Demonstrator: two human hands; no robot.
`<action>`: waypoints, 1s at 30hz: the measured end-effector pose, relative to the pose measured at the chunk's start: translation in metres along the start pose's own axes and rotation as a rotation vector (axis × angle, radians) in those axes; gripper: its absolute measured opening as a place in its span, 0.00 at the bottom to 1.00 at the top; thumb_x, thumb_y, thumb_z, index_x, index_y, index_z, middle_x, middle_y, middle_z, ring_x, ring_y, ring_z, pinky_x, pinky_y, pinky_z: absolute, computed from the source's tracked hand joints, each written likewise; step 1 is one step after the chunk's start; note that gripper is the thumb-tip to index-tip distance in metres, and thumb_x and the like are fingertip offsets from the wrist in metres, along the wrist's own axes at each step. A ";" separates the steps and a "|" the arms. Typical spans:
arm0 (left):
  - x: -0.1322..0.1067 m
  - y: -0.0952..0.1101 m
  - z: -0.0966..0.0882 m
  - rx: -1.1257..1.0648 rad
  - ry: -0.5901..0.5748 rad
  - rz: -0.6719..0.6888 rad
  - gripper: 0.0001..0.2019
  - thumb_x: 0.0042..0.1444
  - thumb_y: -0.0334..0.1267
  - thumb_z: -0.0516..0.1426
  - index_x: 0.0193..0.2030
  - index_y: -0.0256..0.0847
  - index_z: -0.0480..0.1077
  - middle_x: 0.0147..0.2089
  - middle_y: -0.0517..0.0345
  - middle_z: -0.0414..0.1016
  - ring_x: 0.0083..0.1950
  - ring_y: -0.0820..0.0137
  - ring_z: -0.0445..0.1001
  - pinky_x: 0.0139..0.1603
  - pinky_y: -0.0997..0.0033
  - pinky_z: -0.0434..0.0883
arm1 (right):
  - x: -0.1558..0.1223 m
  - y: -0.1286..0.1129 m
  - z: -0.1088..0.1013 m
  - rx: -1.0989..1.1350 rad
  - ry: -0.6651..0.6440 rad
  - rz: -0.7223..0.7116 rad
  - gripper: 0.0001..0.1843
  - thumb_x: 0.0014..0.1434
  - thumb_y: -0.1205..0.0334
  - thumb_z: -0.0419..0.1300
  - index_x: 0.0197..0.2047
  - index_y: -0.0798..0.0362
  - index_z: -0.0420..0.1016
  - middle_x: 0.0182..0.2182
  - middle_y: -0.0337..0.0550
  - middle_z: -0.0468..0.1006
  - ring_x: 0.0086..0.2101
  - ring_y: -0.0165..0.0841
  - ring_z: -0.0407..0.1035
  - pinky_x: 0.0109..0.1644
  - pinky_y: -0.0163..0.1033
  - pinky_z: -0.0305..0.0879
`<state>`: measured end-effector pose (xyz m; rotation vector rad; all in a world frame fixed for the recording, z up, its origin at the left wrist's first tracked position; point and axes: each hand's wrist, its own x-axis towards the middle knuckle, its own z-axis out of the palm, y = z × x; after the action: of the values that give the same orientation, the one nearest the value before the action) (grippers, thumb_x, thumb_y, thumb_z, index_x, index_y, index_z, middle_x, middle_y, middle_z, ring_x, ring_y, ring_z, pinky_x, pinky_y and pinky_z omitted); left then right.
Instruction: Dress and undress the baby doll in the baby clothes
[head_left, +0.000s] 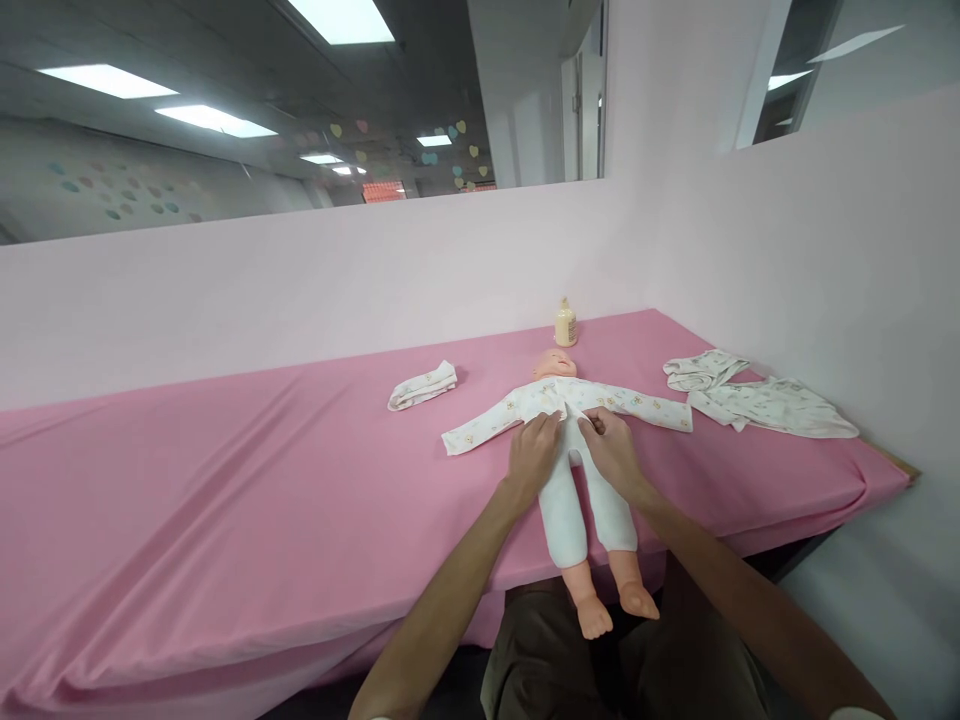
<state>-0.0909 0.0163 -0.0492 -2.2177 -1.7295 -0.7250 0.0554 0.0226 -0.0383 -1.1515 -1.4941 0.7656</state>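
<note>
A baby doll (555,363) lies on its back, its feet hanging over the table's near edge. It wears a white patterned long-sleeved top (487,420) with the sleeves spread out, and plain white leggings (562,515). My left hand (535,450) is closed on the top's front hem at the doll's left-hand side in view. Across from it, my right hand (609,445) pinches the other front edge of the same top. The two front edges part a little between my hands. My fingertips partly hide the cloth they grip.
A pink sheet (300,500) covers the table. Behind the doll's head stands a pale yellow pump bottle (565,324). A folded white cloth (423,386) lies to the left, and crumpled patterned baby clothes (772,402) lie at the right by the wall.
</note>
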 end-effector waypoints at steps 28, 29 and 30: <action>0.007 0.005 -0.014 -0.835 -0.077 -0.221 0.13 0.60 0.37 0.49 0.32 0.39 0.73 0.33 0.59 0.76 0.34 0.71 0.71 0.37 0.74 0.65 | -0.017 0.018 0.022 -0.225 -0.003 -0.361 0.21 0.61 0.70 0.46 0.49 0.55 0.77 0.54 0.52 0.75 0.56 0.41 0.67 0.61 0.51 0.63; 0.008 0.004 -0.014 -0.871 -0.082 -0.236 0.13 0.59 0.38 0.49 0.33 0.38 0.73 0.33 0.59 0.76 0.34 0.72 0.71 0.37 0.74 0.65 | -0.017 0.018 0.022 -0.234 -0.016 -0.374 0.22 0.61 0.71 0.45 0.50 0.55 0.77 0.54 0.52 0.75 0.56 0.41 0.67 0.61 0.51 0.63; 0.009 0.003 -0.014 -0.898 -0.084 -0.251 0.13 0.59 0.39 0.50 0.33 0.38 0.73 0.33 0.58 0.76 0.35 0.71 0.71 0.37 0.74 0.65 | -0.017 0.018 0.022 -0.241 -0.027 -0.386 0.22 0.61 0.71 0.45 0.50 0.55 0.77 0.54 0.52 0.75 0.56 0.41 0.66 0.61 0.51 0.63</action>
<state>-0.0897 0.0162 -0.0326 -2.5671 -1.9906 -1.7747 0.0387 0.0145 -0.0658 -0.9839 -1.7985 0.3452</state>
